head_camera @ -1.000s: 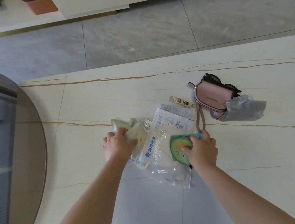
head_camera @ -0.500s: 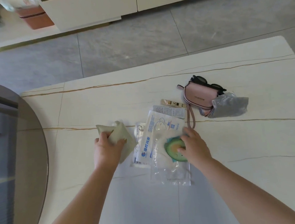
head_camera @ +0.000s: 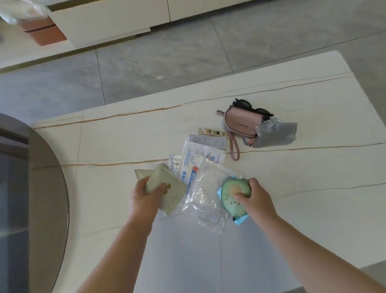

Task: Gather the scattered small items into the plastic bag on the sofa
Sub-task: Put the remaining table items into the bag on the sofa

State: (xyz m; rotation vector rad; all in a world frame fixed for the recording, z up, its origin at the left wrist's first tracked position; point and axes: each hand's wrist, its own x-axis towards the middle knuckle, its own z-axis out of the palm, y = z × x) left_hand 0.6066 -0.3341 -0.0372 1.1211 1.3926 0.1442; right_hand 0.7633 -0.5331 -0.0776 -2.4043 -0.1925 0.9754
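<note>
My left hand [head_camera: 145,199] grips a pale green soft packet [head_camera: 167,190] just above the marble table [head_camera: 305,183]. My right hand [head_camera: 252,198] grips a round green avocado-faced pouch [head_camera: 232,197] together with a blue packet [head_camera: 239,220] under it and the edge of a clear plastic sleeve [head_camera: 203,205]. Between the hands lie white mask packets with blue print [head_camera: 197,159]. Farther back sit a small gold sachet [head_camera: 211,132], a pink wristlet purse [head_camera: 242,125] with black sunglasses [head_camera: 249,107] behind it, and a grey crumpled bag [head_camera: 276,134]. No sofa is in view.
A round dark glass table [head_camera: 19,206] overlaps the marble one on the left. Grey floor tiles [head_camera: 158,68] lie beyond, with a white low cabinet [head_camera: 112,16] and a terracotta plant pot [head_camera: 42,31] at the back.
My right hand has lifted the avocado pouch and dragged the clear sleeve rightward. My left hand has raised the green packet off the pile. The camera has tilted up.
</note>
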